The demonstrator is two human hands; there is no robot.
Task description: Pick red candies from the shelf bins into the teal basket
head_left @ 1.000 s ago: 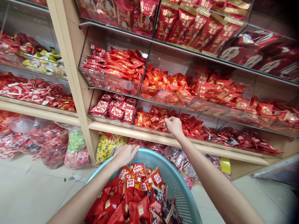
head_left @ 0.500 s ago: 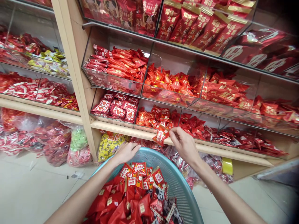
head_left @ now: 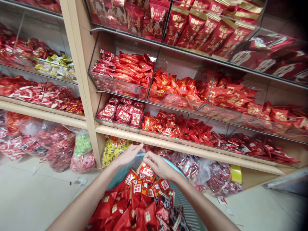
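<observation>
A teal plastic basket (head_left: 191, 215) stands in front of me, heaped with red wrapped sweets (head_left: 125, 211) and some black-and-red packets (head_left: 165, 203). My right hand (head_left: 157, 165) is over the basket's far side, its fingers curled in a pinch on a small red-and-orange candy packet (head_left: 146, 170) with a white label. Part of that packet is hidden, and it lies close against the others. My left hand (head_left: 130, 154) is at the far left rim, fingers stretched out, holding nothing. The two hands' fingertips are close together.
Ahead, wooden shelving (head_left: 134, 138) carries clear bins of red sweets, among them a bin of similar orange-red packets (head_left: 160, 123). Plastic bags of sweets (head_left: 83, 152) and a yellow bag (head_left: 114, 149) sit below on the tiled floor (head_left: 31, 192). A wooden upright (head_left: 81, 70) divides the shelves.
My right hand has moved left and down from the shelf edge to over the basket, bringing the candy packet. My left hand has shifted slightly up. The view has shifted slightly.
</observation>
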